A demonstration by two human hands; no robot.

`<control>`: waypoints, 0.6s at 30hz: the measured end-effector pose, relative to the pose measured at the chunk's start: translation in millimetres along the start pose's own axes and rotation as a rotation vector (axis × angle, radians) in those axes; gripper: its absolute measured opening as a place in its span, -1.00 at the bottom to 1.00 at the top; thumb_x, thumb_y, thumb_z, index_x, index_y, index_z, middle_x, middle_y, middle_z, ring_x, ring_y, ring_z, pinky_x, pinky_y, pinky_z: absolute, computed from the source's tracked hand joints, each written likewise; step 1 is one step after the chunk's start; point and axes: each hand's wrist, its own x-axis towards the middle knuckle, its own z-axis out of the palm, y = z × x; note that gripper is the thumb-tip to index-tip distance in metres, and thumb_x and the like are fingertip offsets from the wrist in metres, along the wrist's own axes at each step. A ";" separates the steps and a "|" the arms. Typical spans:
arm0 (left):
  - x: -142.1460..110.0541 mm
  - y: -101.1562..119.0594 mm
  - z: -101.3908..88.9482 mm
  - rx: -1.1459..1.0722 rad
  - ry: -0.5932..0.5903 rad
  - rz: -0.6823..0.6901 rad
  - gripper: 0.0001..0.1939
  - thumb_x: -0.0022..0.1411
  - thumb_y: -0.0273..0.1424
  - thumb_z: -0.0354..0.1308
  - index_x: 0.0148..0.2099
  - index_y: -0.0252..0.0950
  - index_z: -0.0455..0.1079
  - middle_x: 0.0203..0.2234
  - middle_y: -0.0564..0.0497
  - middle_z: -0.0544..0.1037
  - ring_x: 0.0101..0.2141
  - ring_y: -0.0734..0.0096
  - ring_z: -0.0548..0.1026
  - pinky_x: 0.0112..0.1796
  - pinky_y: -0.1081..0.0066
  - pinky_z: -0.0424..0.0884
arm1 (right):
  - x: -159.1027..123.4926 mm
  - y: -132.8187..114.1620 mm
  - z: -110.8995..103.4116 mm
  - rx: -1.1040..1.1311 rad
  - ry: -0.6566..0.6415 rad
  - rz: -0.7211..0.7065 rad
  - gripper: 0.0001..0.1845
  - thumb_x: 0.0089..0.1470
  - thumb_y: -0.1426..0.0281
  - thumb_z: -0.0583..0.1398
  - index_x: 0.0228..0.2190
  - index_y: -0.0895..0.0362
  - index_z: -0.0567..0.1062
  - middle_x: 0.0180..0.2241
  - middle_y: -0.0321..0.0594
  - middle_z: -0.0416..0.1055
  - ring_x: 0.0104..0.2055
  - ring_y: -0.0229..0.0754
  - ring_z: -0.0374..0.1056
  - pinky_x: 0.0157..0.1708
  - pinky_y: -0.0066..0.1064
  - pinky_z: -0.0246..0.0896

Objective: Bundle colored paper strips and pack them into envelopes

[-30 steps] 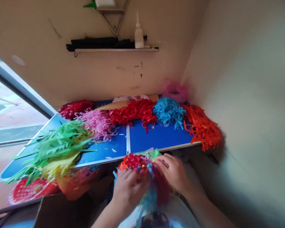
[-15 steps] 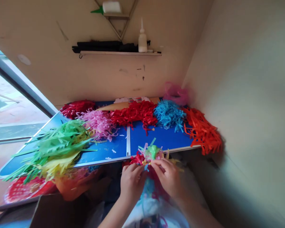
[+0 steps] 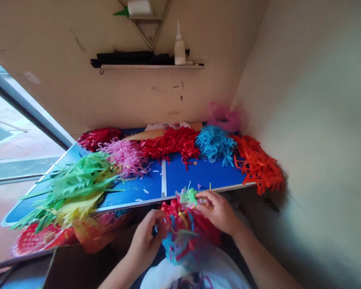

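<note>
A bundle of shredded paper fringe [image 3: 183, 237], with red, blue, pink, yellow and green strips, sits in front of my body above my lap, just below the table's near edge. At its left side my left hand [image 3: 150, 230] has curled fingers, the tips on the red and blue strips. My right hand [image 3: 218, 210] reaches over its upper right, fingertips closed at the green tuft [image 3: 191, 196] on top. The strips partly hide the fingertips of both hands.
The blue folding table [image 3: 219, 174] bears piles of green strips [image 3: 81, 172], pink strips [image 3: 124, 156], red strips [image 3: 171, 142], blue strips [image 3: 215, 143] and orange strips [image 3: 260, 164]. A red basket [image 3: 37, 241] stands at lower left. A glue bottle [image 3: 179, 51] rests on the wall shelf [image 3: 150, 67].
My hands have moved apart, the left one down and left, the right one slightly up and right. The fringe bundle now shows more of its red and blue strips between them.
</note>
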 end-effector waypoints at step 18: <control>38.8 18.1 -25.1 0.195 -0.110 -0.090 -0.78 0.23 -0.23 0.16 -0.19 -0.19 0.57 -0.42 0.01 0.59 -0.47 0.41 0.49 -0.46 0.50 0.33 | 34.3 -12.2 -20.8 -0.313 -0.148 -0.399 -0.78 0.22 0.25 0.21 -0.36 0.05 0.63 -0.52 -0.27 0.41 -0.44 -0.25 0.29 -0.43 -0.42 0.01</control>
